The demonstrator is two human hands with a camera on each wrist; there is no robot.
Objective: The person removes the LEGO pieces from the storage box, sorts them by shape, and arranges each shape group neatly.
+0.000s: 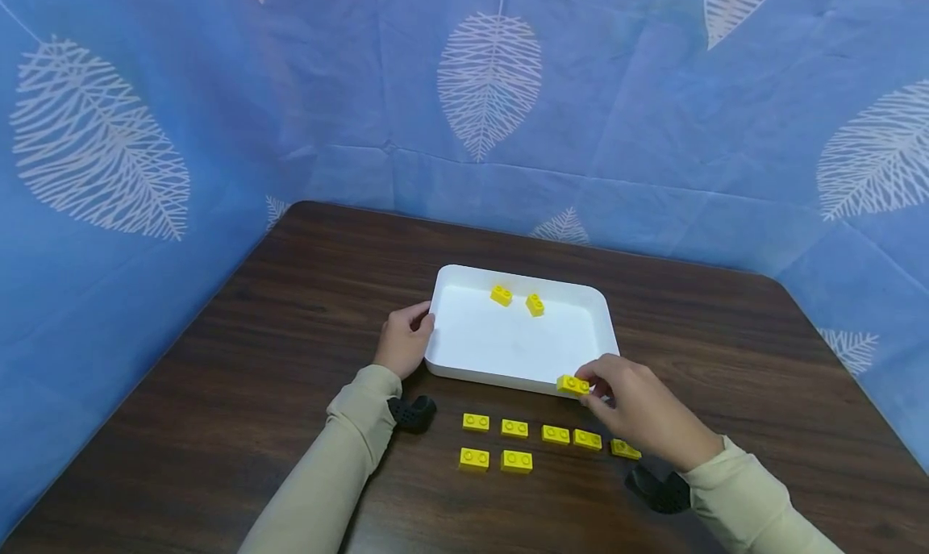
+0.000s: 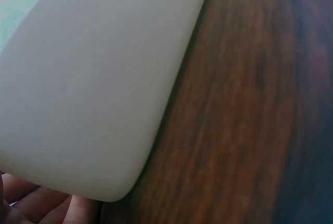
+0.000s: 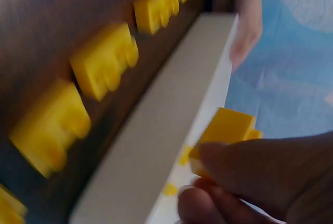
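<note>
My right hand pinches a yellow toy brick between thumb and fingers, over the near right edge of a white tray. In the right wrist view the thumb lies along the side of the held brick. At the tray's left end, my left hand holds the wall; its fingers show at the tray's lower corner in the left wrist view. Inside the tray, toward the far wall, lie two more yellow bricks, one on the left and one on the right.
Several yellow bricks stand on the dark wooden table in front of the tray. One row, including a brick, runs along the tray's near side; two bricks, one of them, sit closer in. A blue leaf-patterned cloth hangs behind the table.
</note>
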